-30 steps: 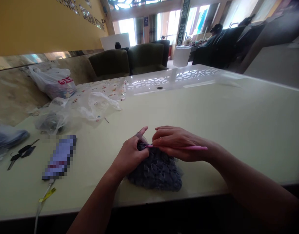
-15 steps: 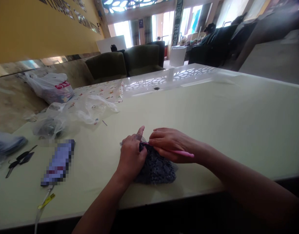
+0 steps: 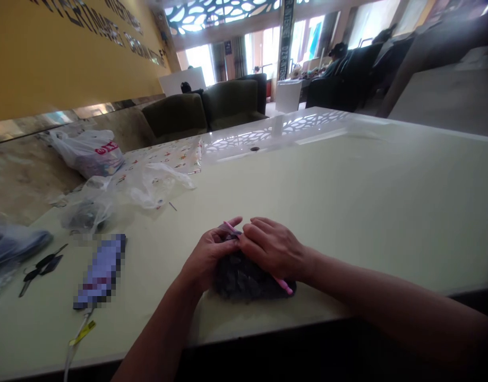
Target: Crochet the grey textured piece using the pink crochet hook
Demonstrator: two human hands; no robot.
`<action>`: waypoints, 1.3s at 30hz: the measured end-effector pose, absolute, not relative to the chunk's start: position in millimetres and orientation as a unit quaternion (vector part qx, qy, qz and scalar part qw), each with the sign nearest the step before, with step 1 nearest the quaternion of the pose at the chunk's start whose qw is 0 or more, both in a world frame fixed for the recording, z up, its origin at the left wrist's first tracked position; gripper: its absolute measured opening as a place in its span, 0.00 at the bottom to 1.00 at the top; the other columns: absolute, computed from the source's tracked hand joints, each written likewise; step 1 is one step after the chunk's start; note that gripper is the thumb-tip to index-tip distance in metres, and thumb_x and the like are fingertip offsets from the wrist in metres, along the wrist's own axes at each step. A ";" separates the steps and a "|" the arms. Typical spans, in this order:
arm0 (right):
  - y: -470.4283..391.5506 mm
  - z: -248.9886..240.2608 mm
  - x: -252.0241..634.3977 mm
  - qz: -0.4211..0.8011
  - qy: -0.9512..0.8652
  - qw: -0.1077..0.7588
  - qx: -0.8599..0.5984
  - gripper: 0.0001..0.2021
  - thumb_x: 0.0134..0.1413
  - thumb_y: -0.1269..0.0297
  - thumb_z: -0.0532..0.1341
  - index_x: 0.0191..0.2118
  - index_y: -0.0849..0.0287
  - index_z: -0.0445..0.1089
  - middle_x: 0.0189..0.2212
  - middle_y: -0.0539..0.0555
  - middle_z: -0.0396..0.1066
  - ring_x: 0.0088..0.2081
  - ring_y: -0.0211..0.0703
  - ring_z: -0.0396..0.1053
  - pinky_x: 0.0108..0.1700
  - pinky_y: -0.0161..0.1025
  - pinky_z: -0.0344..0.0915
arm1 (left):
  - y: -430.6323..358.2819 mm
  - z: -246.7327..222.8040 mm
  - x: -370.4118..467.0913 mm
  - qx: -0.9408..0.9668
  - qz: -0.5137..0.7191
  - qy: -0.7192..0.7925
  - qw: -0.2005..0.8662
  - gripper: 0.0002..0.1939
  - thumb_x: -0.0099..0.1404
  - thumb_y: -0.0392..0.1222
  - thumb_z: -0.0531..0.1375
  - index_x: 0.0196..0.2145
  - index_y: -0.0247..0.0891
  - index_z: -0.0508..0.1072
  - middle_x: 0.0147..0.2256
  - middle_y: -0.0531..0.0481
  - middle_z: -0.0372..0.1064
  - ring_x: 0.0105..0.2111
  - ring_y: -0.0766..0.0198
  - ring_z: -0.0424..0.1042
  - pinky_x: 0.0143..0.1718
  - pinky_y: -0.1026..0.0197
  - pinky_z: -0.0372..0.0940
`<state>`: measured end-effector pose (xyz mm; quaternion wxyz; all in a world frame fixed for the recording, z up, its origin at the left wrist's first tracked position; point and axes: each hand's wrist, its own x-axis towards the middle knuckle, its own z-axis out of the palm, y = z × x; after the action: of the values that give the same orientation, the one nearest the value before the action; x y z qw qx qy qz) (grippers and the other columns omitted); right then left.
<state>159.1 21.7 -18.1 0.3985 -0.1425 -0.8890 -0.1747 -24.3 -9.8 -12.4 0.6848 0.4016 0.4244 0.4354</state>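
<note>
A dark grey crocheted piece (image 3: 244,278) rests on the pale table near its front edge. My left hand (image 3: 212,252) is closed on the left and upper edge of that piece, its index finger reaching forward. In my right hand (image 3: 273,244) is a pink crochet hook (image 3: 283,285), gripped with curled fingers. The hook's tip pokes out past the upper edge of the work, beside my left fingers, and its handle end shows below my right palm. Both hands almost meet at the top of the piece. The stitches there are hidden by fingers.
To the left lie a phone-shaped blurred item (image 3: 102,273) with a white cable (image 3: 70,350), keys (image 3: 42,267) and clear plastic bags (image 3: 158,183). A filled white bag (image 3: 94,151) stands by the wall. A small thin stick (image 3: 172,206) lies beyond my hands. Dark chairs (image 3: 231,103) are behind the table.
The hook has swung: its tip now points up and left beyond the work, and its handle end has dropped. My right hand has turned and lowered slightly. The whole view has shifted a little.
</note>
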 end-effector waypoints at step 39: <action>26.4 -19.0 160.9 -0.154 -0.896 0.394 -0.133 0.14 0.68 0.72 0.49 0.30 0.59 0.66 0.26 0.52 0.65 0.30 0.41 0.60 0.42 0.41 0.65 | -11.0 -13.4 -20.4 0.372 0.478 0.412 0.681 0.37 0.52 0.36 0.71 0.59 0.43 0.71 0.37 0.51 0.76 0.38 0.63 0.73 0.46 0.61 0.63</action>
<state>160.9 26.4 -19.0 0.3937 -0.1329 -0.8965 -0.1540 -20.4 -11.0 -13.4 0.6809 0.3724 0.4118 0.4777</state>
